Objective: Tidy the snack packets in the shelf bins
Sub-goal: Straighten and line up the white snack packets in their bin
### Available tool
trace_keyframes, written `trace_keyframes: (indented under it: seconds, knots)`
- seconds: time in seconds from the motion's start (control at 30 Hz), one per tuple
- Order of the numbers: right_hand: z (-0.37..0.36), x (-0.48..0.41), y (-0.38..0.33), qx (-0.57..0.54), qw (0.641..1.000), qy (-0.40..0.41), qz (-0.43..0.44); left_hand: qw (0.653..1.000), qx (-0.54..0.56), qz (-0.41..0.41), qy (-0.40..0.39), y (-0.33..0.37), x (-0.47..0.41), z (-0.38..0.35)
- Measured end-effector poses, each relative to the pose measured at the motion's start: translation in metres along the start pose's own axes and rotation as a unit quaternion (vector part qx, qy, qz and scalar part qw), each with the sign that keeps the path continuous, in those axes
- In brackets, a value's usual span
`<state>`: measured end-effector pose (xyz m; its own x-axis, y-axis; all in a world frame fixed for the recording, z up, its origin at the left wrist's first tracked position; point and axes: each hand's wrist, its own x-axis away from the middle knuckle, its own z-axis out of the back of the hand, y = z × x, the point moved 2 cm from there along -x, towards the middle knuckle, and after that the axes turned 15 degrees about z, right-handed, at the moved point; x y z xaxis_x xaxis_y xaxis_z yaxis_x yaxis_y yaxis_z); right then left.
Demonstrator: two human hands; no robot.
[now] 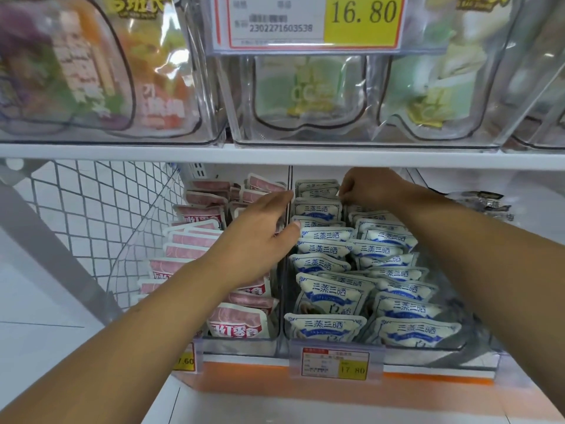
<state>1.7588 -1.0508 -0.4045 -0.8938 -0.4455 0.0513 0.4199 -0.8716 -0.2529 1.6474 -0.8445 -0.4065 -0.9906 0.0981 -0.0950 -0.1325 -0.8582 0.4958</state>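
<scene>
Both arms are deep into the lower shelf. The left hand (263, 237) stretches forward with its fingers straight and together, lying over the clear divider wall (286, 289) between two bins, and its thumb tip touches a packet in the middle bin. It grips nothing.

The right hand (368, 186) is at the very back, just under the upper shelf board (305, 156). Its fingers curl downward and pinch the top edge of one of the blue-and-white packets (324, 264) in the rear row.

Those blue-and-white packets fill the middle clear bin (422, 354) in two rows, standing on edge and leaning back, front to rear. In the bin to the left, the pink packets (237, 319) stand the same way, partly hidden by the left forearm.

A price tag (334, 362) reading 17.80 hangs on the front of the middle bin. To the right, dark packets (486, 205) sit in another bin, blurred.

Up top, clear bins hold large pouches (308, 93), under a yellow tag (363, 13) reading 16.80. A white wire mesh panel (97, 209) stands at the left.
</scene>
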Motion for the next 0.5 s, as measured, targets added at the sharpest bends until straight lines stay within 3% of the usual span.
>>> trace_keyframes:
  seconds: [0.17,0.5]
  knots:
    - [-0.005,-0.011,-0.02,-0.139,0.986,0.078,0.045,1.0,0.0,-0.006,0.002,-0.002,-0.001,-0.001]
    - [-0.021,-0.012,-0.018,-0.131,0.982,0.128,0.045,1.0,0.009,0.013,-0.008,-0.002,-0.001,-0.003]
